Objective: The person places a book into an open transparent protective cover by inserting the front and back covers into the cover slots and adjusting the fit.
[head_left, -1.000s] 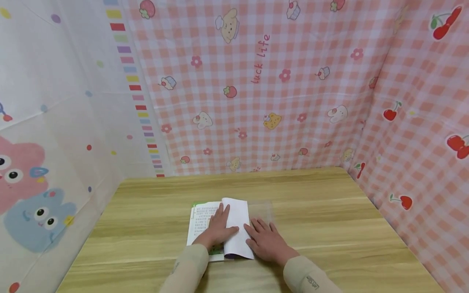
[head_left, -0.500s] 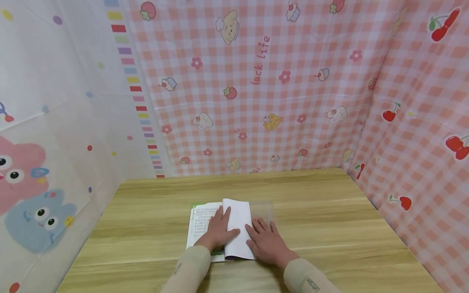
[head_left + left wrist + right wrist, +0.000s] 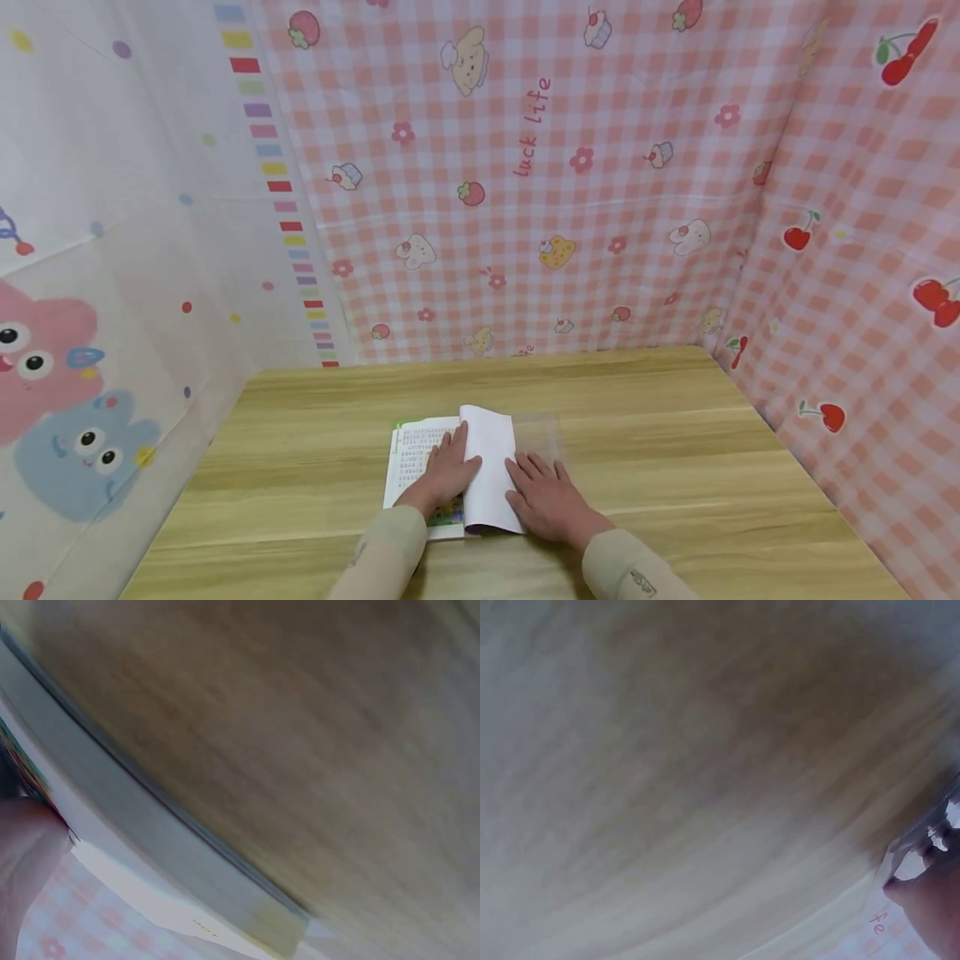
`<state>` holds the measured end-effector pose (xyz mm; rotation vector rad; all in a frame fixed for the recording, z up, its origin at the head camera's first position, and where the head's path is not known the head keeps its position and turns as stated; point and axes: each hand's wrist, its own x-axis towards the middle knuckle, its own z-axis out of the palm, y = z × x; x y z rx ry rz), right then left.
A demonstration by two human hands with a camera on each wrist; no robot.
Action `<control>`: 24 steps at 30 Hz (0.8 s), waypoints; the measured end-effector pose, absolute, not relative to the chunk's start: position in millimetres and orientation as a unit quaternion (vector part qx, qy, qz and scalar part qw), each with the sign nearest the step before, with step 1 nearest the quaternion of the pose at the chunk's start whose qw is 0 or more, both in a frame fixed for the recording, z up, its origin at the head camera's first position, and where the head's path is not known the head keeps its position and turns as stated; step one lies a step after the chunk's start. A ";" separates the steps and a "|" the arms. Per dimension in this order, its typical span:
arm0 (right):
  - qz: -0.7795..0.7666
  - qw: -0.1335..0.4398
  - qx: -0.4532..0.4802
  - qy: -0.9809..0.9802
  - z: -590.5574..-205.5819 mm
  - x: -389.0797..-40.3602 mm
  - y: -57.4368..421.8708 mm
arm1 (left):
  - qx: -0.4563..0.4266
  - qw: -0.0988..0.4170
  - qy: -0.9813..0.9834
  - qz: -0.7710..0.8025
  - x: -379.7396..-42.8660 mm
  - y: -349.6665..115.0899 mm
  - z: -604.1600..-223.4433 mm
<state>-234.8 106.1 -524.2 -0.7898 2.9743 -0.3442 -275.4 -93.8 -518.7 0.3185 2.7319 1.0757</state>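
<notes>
An open book [image 3: 416,442] with printed text lies on the table, its white inner cover [image 3: 491,483] turned out to the right. My left hand [image 3: 450,471] rests flat on the printed page beside the fold, its thumb reaching onto the white cover. At that cover's right edge, my right hand [image 3: 551,500] lies with fingers extended, over a clear plastic sheet [image 3: 542,429]. The left wrist view shows the thick edge of the book's pages [image 3: 150,802]. Dark, shiny film [image 3: 922,832] appears by the right hand in the right wrist view.
The wood-grain table [image 3: 675,450] stretches out on both sides of the book. A pink checked cloth [image 3: 525,208] hangs behind it and along the right, and a white patterned cloth [image 3: 150,275] hangs on the left.
My left thumb has drawn in slightly toward the fold, and the left hand has shifted a little. The right hand stays almost in place beside the cover's edge.
</notes>
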 end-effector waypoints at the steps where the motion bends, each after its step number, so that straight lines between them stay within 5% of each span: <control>1: -0.112 0.019 -0.255 0.960 -524.5 -234.7 106.0 | 0.115 0.087 0.922 0.359 -275.1 -93.9 -519.5; 24: -0.118 0.018 -0.246 0.962 -525.9 -233.1 104.0 | 0.112 0.101 0.922 0.357 -269.2 -93.9 -511.8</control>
